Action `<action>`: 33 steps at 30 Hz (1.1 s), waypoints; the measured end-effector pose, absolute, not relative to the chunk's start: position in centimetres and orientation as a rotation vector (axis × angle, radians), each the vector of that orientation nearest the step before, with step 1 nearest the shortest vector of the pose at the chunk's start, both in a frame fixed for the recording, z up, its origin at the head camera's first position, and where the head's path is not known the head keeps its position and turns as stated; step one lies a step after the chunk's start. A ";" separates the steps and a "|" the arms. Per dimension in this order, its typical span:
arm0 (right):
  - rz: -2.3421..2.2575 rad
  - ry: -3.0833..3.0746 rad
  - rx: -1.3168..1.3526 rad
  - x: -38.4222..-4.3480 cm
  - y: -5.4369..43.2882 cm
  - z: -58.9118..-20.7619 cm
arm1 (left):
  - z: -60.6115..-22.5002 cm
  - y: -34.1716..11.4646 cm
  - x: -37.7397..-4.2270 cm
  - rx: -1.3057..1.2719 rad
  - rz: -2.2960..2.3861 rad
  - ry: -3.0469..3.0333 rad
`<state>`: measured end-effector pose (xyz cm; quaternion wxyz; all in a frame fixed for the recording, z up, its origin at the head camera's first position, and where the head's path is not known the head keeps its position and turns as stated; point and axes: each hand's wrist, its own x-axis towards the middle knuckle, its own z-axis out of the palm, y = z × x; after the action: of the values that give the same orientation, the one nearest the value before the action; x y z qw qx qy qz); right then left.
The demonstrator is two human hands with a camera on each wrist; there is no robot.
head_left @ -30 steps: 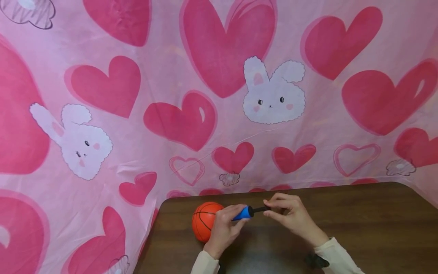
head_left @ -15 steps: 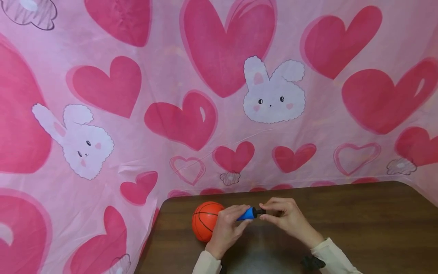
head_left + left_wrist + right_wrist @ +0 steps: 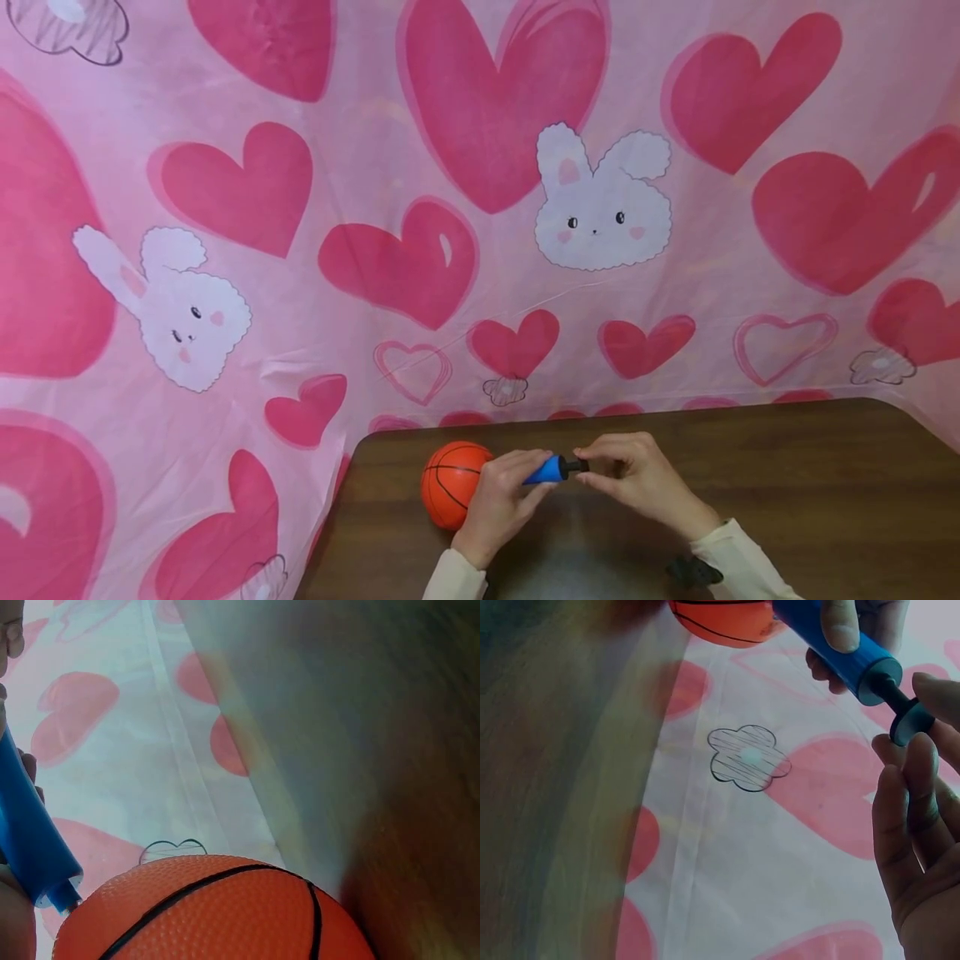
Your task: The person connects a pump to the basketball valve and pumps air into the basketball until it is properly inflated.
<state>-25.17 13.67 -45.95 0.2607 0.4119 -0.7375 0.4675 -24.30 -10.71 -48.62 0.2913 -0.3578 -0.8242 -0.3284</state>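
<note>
Against a second ago, we see the pump [image 3: 543, 472] with its handle [image 3: 911, 722] closer to the barrel [image 3: 857, 666]. The left hand [image 3: 497, 502] curls round the barrel; the right hand [image 3: 639, 482] pinches the handle. At the pump's nine o'clock sits the ball [image 3: 450, 485], the nozzle [image 3: 65, 895] meeting it. We find the table's [image 3: 810, 500] far edge near, at twelve, and wood stretching widely toward three.

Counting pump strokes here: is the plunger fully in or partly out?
Partly out: a short black rod shows between the blue barrel and the round handle.
</note>
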 end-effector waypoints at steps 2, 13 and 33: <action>1.267 -2.003 1.126 -25.1 13.8 -45.8 | -48.6 -10.7 -24.3 -0.959 -0.875 -2.201; 1.221 -2.013 1.129 -24.8 15.0 -44.6 | -48.6 -10.8 -24.2 -0.955 -0.903 -2.223; 1.164 -2.026 0.967 -24.8 19.3 -42.0 | -48.9 -11.6 -24.7 -0.873 -0.983 -2.197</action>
<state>-24.81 19.30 -42.02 0.3017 0.3647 -0.7639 0.4388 -24.72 -11.59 -48.93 0.2868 -0.3266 -0.8220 -0.3679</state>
